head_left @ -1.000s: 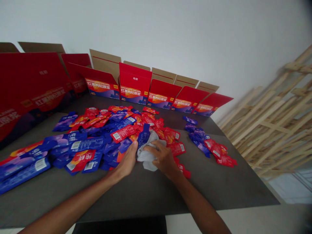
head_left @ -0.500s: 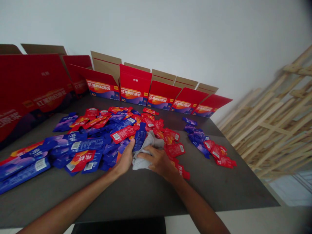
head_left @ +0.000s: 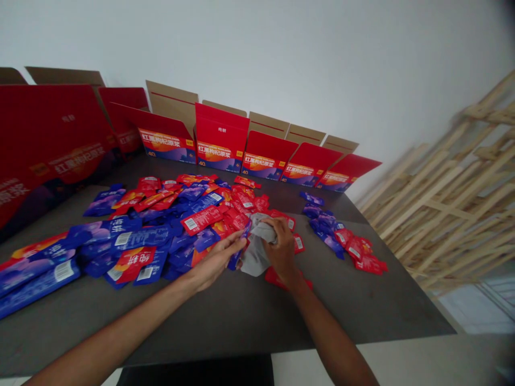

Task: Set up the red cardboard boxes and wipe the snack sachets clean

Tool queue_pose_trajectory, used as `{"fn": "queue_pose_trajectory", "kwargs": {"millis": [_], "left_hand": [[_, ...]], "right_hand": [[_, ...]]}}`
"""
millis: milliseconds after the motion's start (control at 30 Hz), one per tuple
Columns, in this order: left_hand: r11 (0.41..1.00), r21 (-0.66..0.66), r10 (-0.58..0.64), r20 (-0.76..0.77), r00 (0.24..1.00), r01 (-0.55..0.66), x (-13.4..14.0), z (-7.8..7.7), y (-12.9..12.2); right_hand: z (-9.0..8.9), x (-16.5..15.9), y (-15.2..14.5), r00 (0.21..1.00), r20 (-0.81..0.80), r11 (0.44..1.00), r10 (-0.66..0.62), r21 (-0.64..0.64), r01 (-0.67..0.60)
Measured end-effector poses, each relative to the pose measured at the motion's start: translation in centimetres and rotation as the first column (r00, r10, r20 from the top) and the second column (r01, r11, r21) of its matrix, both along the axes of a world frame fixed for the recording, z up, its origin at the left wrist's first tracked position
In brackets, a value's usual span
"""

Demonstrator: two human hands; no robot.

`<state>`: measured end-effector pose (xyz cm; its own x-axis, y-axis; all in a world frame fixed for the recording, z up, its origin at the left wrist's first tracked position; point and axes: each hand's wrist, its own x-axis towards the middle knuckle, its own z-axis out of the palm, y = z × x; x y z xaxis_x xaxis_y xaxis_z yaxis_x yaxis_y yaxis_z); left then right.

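My left hand (head_left: 220,258) is closed on a blue pouch (head_left: 240,249), which is turned nearly edge-on. Just right of it, my right hand (head_left: 282,247) grips a crumpled light grey cloth (head_left: 257,246). The cloth lies against or very close to the pouch's right side; I cannot tell whether they touch. Left of and beyond both hands spreads a heap of blue and red pouches (head_left: 201,220). A few red pouches (head_left: 276,277) lie partly hidden under and around my right hand and forearm.
Open red boxes (head_left: 222,142) with raised flaps line the table's back, and larger ones (head_left: 48,145) stand at left. A smaller group of blue and red pouches (head_left: 341,236) lies on the dark table (head_left: 362,316) at right. Wooden slats (head_left: 446,209) lean beyond its right edge.
The pouch in my left hand has turned from showing its printed face to nearly edge-on. My right hand and the cloth have shifted slightly right, and the fingers now curl around the cloth.
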<state>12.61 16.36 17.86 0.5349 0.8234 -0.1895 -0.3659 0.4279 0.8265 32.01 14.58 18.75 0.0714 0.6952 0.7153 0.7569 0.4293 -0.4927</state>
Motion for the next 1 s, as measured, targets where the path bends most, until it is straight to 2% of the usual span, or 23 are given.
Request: {"fn": "queue_pose_trajectory", "kwargs": {"millis": [100,200,333,433,567,667,733,800,900,1000], "left_hand": [[0.997,-0.069,0.025,0.012,1.0,-0.024,0.0,1.2,0.2],[0.984,-0.16,0.086,0.062,0.994,-0.075,0.1,1.5,0.5],[0.962,-0.22,0.192,0.12,0.974,-0.162,0.4,1.6,0.6],[0.962,-0.221,0.207,0.205,0.957,-0.16,0.4,1.8,0.2],[0.967,-0.23,0.159,0.196,0.968,-0.112,0.0,2.0,-0.3],[0.97,-0.22,0.148,0.198,0.969,-0.103,-0.1,1.7,-0.6],[0.979,-0.19,0.113,0.238,0.965,-0.068,0.2,1.2,-0.8],[0.989,-0.144,0.069,0.255,0.965,-0.033,0.6,0.6,-1.0],[0.997,-0.061,0.069,0.226,0.972,-0.056,1.3,-0.4,-1.3],[0.995,-0.005,0.103,0.198,0.975,-0.105,1.5,-0.9,-1.5]], "right_hand": [[0.2,0.4,0.3,0.997,-0.074,0.996,-0.009,0.084,0.015],[0.3,0.7,0.2,0.994,-0.106,0.989,-0.008,0.149,0.024],[-0.1,0.7,-0.3,0.997,-0.036,0.98,0.069,0.187,-0.061],[-0.9,0.2,-0.7,0.976,0.15,0.982,0.158,0.08,-0.171],[-1.9,-0.7,-1.1,0.833,0.423,0.931,0.358,-0.09,-0.354],[-2.2,-1.2,-1.2,0.757,0.508,0.908,0.411,-0.151,-0.391],[-2.0,-1.3,-1.3,0.759,0.512,0.914,0.402,-0.166,-0.371],[-1.7,-1.4,-1.4,0.81,0.48,0.941,0.336,-0.14,-0.308],[-1.1,-1.4,-1.5,0.91,0.371,0.983,0.185,-0.069,-0.172],[-0.7,-1.6,-1.6,0.959,0.272,0.996,0.084,-0.063,-0.07]]}}
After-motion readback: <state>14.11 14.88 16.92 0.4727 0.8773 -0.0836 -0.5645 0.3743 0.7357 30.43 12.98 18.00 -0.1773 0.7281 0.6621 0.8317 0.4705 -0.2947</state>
